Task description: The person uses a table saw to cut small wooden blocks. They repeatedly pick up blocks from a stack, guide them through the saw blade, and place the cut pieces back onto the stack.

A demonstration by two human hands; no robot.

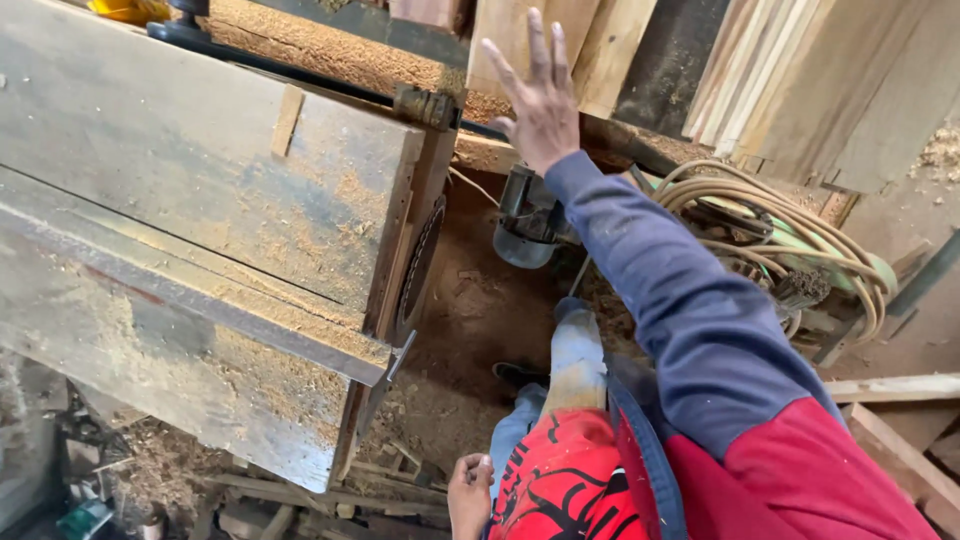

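Left hand (470, 492) loosely curled; right hand (541, 100) splayed near pale planks (560, 45)

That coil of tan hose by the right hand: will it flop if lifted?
The hose coil probably sags and unwinds, since its loops lie loose and uneven. It may snag, being tangled with boards and clutter. The right hand is open above it, not touching.

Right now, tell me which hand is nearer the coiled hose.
Right. The right hand is raised, fingers spread, up and left of the coiled hose, near the stacked boards. The left hand is curled low by the waist, much farther from it.
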